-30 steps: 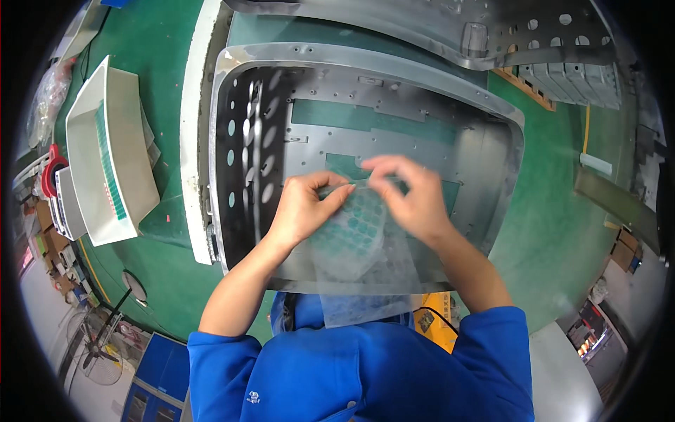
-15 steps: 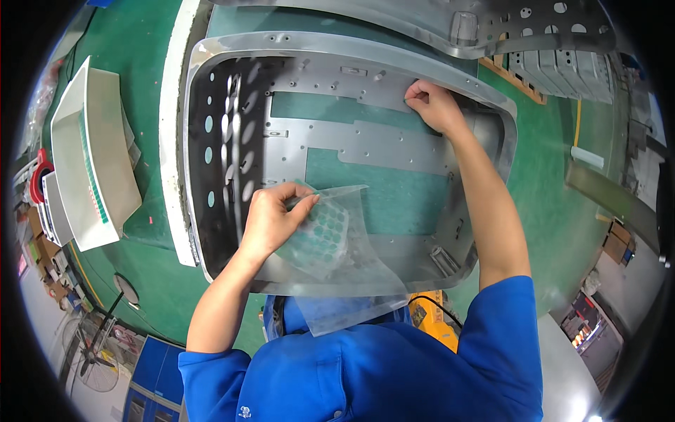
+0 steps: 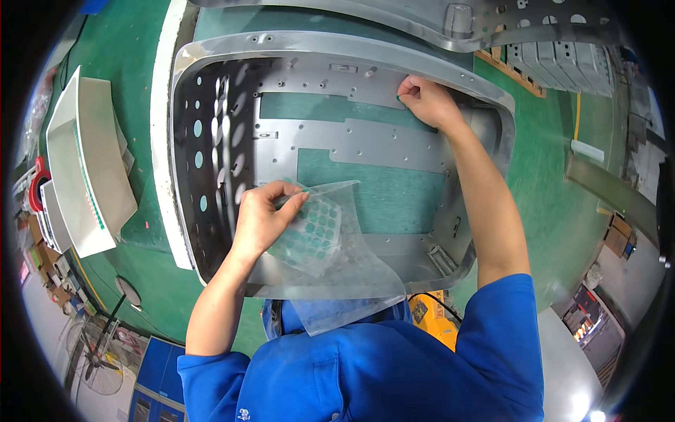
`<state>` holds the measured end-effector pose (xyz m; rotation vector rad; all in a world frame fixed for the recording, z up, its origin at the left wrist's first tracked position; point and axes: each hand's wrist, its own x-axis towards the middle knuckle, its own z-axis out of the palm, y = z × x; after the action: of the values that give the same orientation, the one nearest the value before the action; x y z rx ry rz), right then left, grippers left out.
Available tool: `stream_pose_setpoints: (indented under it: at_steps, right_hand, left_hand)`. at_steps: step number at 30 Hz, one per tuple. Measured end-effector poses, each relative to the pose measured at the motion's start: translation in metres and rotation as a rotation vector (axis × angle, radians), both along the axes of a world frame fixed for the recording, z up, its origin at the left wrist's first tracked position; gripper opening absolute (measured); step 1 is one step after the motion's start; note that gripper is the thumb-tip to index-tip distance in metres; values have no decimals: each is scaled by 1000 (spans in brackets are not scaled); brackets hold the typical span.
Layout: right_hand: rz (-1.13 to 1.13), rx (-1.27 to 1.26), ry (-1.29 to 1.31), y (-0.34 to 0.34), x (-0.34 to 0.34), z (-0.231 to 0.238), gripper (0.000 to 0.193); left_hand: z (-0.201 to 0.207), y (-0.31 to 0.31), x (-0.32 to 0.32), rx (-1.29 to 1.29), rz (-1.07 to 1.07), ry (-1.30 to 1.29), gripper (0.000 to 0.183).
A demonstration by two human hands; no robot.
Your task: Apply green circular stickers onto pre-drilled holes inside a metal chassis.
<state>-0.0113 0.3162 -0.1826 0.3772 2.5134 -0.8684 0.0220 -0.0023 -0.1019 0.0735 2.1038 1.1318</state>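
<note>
A worker's left hand (image 3: 264,218) grips a clear sheet of green dot stickers (image 3: 316,235) over a grey metal housing (image 3: 351,148); the right hand (image 3: 425,98), fingertips pinched, presses its far rim. A white tray (image 3: 88,165) lies left.

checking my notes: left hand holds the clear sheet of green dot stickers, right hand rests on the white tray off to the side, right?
Not quite. The right hand presses on the far edge of the grey metal panel, not the white tray. The left hand does hold the sticker sheet, as the head view shows.

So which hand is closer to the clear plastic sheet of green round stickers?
Left. The left hand grips the clear sticker sheet; the right hand is far up on the grey metal panel.
</note>
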Motion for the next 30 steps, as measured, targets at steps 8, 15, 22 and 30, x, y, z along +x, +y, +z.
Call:
stream_pose_setpoints:
  at_steps: [8,15,22,30]
  right_hand:
    - [-26,-38,28,-2,0,3,11]
    - [-30,-47,40,0,1,3,10]
    - [-12,-19,46,-2,1,2,11]
    - [-3,-13,47,-2,1,3,11]
  left_hand:
    - [0,1,0,1,14,-43,14]
    - [-2,0,-1,9,18,-49,13]
    - [0,3,-1,-5,13,-51,13]
    - [-2,3,0,2,7,-40,14]
